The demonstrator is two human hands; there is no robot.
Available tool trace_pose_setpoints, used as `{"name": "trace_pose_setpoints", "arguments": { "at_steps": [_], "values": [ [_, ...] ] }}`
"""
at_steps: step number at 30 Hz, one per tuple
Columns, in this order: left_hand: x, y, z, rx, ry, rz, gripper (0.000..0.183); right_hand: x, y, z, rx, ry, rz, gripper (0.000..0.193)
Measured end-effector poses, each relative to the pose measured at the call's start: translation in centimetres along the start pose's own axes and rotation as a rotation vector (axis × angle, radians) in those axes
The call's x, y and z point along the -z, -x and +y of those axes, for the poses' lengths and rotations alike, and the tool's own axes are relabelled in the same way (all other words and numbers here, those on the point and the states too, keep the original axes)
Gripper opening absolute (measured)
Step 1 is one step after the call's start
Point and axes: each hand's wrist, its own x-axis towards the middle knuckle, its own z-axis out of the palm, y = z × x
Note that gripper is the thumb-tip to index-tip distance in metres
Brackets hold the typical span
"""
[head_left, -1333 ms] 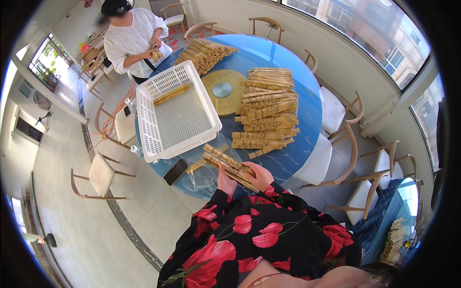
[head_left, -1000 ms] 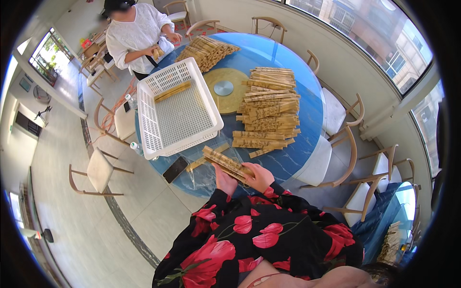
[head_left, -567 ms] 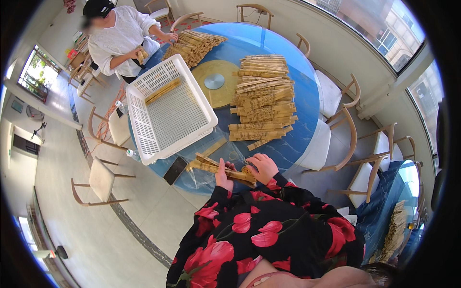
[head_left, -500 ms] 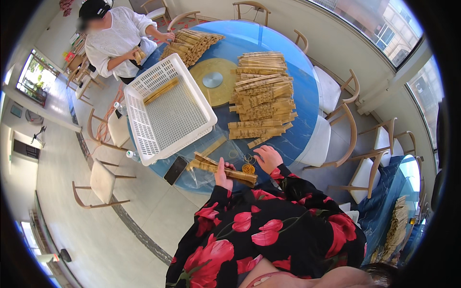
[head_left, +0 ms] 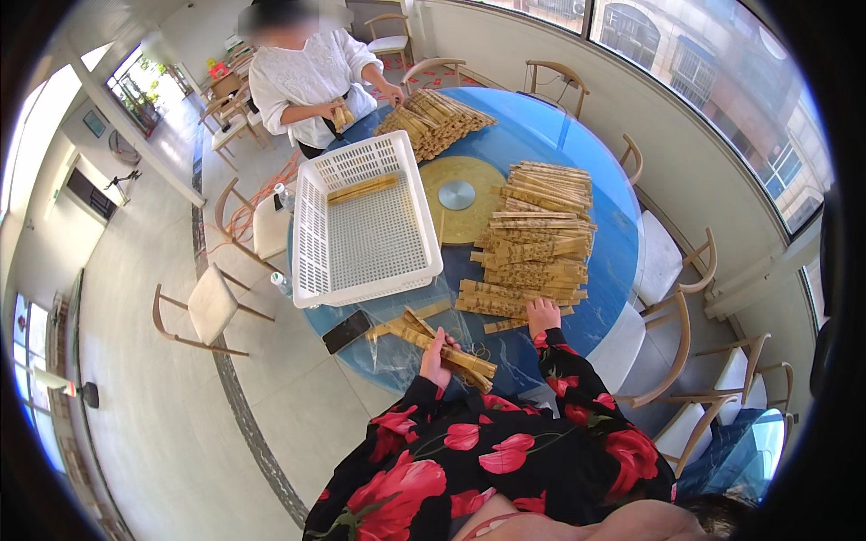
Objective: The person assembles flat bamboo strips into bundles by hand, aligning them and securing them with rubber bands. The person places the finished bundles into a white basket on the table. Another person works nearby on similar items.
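My left hand [head_left: 437, 360] is closed around a bundle of flat, brown-mottled bamboo strips [head_left: 469, 365], held slantwise over the near table edge. My right hand [head_left: 542, 315] rests at the near end of a long pile of similar bamboo strips [head_left: 534, 243], its fingers lying over the lowest ones. Its fingertips are partly lost against the strips, and I see nothing lifted in them. Beside the bundle, a few loose strips [head_left: 383, 328] lie on clear plastic film.
A white plastic basket [head_left: 307, 261] with a few strips inside stands on the round blue table [head_left: 609, 279], near a black phone [head_left: 346, 333]. Across the table, a person in white [head_left: 302, 81] holds strips and reaches to another heap [head_left: 437, 122]. Chairs [head_left: 212, 302] surround the table.
My right hand has moved forward from beside the yellow rubber bands to the pile's near end. My left hand still holds its bundle. The view has shifted.
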Motion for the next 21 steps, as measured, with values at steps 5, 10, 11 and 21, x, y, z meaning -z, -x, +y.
{"name": "trace_pose_setpoints", "arguments": {
  "at_steps": [5,10,11,21],
  "values": [
    [1.0,0.1,-1.4,-0.073,-0.042,-0.013,0.017,1.3,-0.3,0.5,0.143,-0.092,-0.021,0.015],
    [0.8,0.5,-2.5,-0.074,-0.054,-0.05,0.025,0.9,0.7,1.6,0.151,-0.156,-0.076,0.013],
    [0.8,0.5,-2.4,-0.077,-0.045,-0.065,0.026,1.3,0.8,1.4,0.14,-0.184,-0.089,0.013],
    [-11.5,8.0,3.0,-0.251,-0.093,-0.301,0.042,2.6,3.8,-0.2,-0.159,-0.502,-0.09,0.013]
  ]
}}
